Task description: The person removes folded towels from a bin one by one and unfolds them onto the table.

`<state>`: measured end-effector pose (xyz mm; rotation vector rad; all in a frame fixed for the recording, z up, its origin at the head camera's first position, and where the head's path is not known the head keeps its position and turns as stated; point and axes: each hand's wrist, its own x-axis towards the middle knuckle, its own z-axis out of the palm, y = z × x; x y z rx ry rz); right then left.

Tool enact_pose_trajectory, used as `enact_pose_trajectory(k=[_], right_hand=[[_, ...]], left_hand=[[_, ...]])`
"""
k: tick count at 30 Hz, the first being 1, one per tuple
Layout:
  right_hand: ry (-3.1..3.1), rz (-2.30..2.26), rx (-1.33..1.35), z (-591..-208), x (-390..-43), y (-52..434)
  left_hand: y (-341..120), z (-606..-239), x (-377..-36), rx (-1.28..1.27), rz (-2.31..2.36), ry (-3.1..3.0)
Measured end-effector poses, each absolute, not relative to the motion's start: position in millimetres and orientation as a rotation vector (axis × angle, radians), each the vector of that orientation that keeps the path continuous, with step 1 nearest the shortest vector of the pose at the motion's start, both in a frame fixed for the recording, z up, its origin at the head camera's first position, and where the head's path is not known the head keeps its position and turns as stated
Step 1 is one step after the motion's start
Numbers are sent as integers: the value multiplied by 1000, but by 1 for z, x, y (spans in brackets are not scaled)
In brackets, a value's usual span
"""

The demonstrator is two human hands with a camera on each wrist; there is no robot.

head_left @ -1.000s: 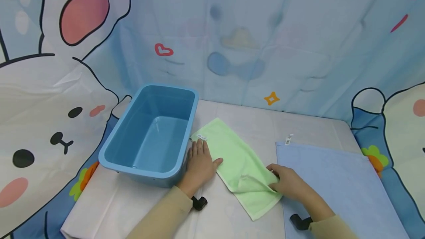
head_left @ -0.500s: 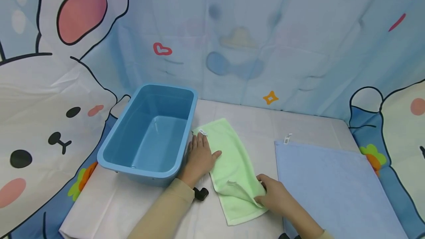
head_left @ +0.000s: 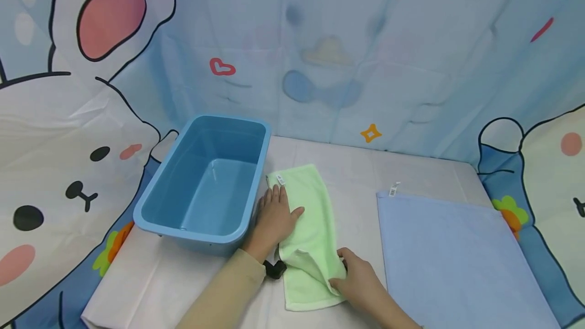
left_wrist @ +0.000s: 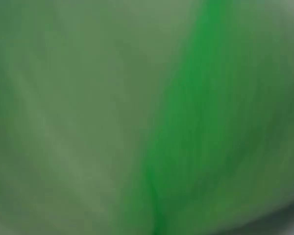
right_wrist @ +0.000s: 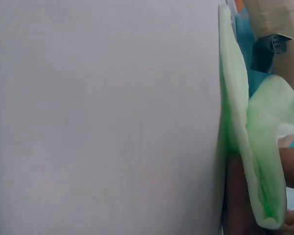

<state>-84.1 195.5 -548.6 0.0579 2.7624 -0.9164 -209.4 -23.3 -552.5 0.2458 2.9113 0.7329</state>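
A light green towel (head_left: 307,227) lies folded on the white table (head_left: 347,176), just right of a blue plastic tub (head_left: 205,182). My left hand (head_left: 273,217) lies flat on the towel's upper left part, fingers straight, pressing it down. My right hand (head_left: 354,281) pinches the towel's near right edge and lifts a fold of it. In the right wrist view the green towel (right_wrist: 250,147) stands up as a thin fold beside my fingers (right_wrist: 237,196). The left wrist view is a green blur of towel (left_wrist: 147,117).
A larger light blue towel (head_left: 457,258) lies spread on the table's right side, with a white tag (head_left: 392,190) at its far corner. A cartoon backdrop (head_left: 320,39) hangs behind and around the table. The tub is empty.
My right hand has pulled the towel's near end to the left, turning the towel from slanted to nearly straight. The left hand has stayed pressed on the far end.
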Motion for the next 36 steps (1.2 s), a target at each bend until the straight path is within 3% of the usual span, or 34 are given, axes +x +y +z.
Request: enact_pose_trajectory(k=[11,21,36], right_hand=[[2717,-1024,74,-552,-77,169],[2666,-1146,47,-557,-69,142],[2492,-1265,-23,-559,-61,125]], left_hand=[[-53,-536,-146,489,783,2840],[-78,-545,-94,586,649,2869],[-99,-557,-50,610,487,2800]])
